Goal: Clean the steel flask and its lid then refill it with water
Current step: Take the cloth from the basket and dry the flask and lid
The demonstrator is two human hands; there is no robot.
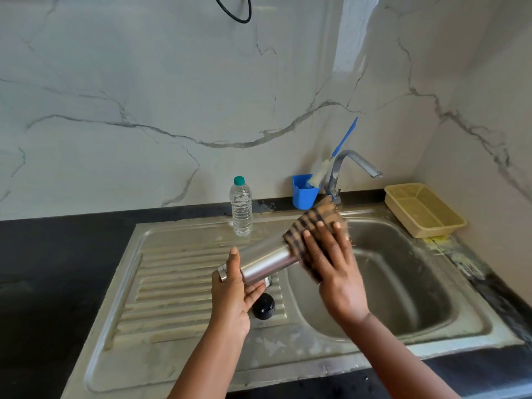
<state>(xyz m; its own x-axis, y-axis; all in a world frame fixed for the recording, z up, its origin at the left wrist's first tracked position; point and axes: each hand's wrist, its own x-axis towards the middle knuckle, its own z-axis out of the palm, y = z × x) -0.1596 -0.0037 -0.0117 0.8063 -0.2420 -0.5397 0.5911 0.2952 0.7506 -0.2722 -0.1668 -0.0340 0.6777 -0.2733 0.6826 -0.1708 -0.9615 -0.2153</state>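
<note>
Both hands work the steel flask (266,262) above the drainboard: left hand (233,295) grips its neck end, right hand (331,260) presses a checked cloth (311,226) round its base (smooth steel, probably slippery).

Shiny round steel flask (267,262), lying almost sideways in the air above the ribbed metal part beside the sink bowl. Open mouth end to the lower left, bottom end up to the right, wrapped in a brown and black checked cloth (312,226). Small round black lid (263,306), off the flask, sitting on the ribbed metal part just under it.
</note>
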